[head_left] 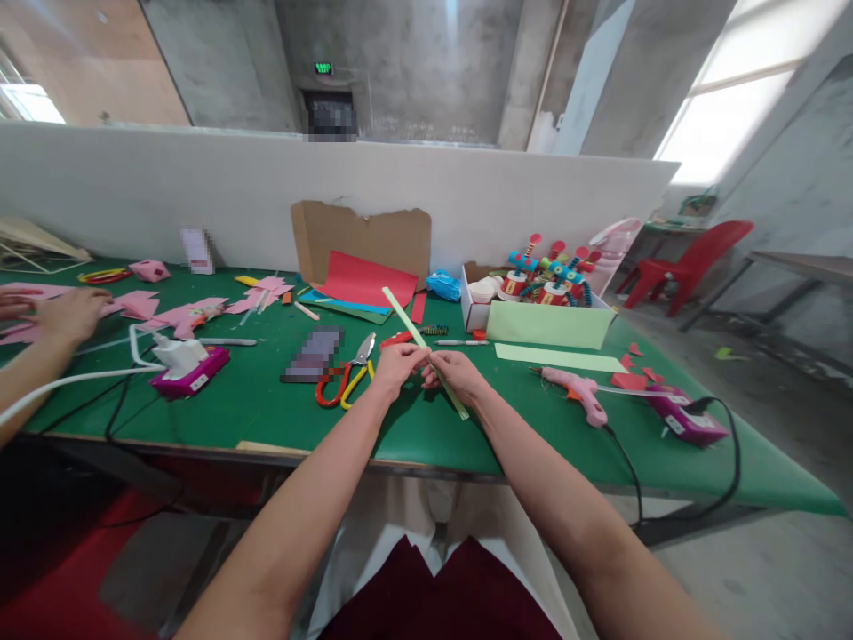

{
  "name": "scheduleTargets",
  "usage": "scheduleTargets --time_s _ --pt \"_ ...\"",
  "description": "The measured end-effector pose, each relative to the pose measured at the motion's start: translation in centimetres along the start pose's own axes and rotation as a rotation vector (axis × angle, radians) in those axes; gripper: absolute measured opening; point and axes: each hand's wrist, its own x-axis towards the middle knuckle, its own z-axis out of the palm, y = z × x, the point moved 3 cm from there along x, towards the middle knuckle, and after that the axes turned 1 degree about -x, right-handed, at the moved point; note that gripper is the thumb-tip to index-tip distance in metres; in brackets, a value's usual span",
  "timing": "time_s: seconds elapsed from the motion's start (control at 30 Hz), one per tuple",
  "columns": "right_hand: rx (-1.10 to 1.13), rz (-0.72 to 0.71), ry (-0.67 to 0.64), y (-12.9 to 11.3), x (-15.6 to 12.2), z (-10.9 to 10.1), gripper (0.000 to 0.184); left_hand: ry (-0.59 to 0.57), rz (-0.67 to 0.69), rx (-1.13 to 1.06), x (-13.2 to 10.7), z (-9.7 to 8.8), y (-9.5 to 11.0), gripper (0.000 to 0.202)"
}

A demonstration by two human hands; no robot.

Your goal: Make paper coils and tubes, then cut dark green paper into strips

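A narrow pale-green paper strip (405, 318) slants between my hands above the green table, its far end pointing up and left. My left hand (398, 366) pinches it near the middle. Right beside, my right hand (454, 373) has its fingers closed on the same strip, whose lower end sticks out under the palm. Left of my hands lie scissors (346, 373) with red and yellow handles, next to a dark phone (313, 354). Just beyond my hands are a pen (459, 343) and a dark coiled piece (436, 330).
At right, a box (474, 313) holds colourful paper figures, near a pale-green strip (558, 358), a pink glue gun (578, 391) and a purple power strip (686, 416). Red paper (366, 277) leans on cardboard (313, 240) behind. At left, a co-worker's hands (70, 316) handle pink paper; another power strip (193, 373) lies nearer.
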Motion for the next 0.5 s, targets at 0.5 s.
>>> scheduleTargets --time_s 0.5 --pt "-0.086 0.045 -0.013 0.0 -0.1 0.0 0.022 0.191 0.084 -0.019 0.5 -1.2 -0.2 0.037"
